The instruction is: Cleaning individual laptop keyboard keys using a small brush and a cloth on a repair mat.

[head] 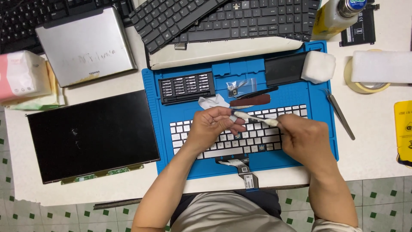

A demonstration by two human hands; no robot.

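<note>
Above the white-keyed laptop keyboard on the blue silicone mat, the left hand pinches what seems a small key cap while the right hand grips a thin white cotton swab, light, bendable, best held mid-stick.

1. A bare laptop screen panel, black and rectangular, lies flat by the table's left edge, just left of the blue mat.
2. A pink and white tissue package sits at the table's far left edge.
3. A yellow packet lies at the right edge.
4. A small clear bag rests on the mat's far part.
5. A black label lies near the far right corner.
</note>
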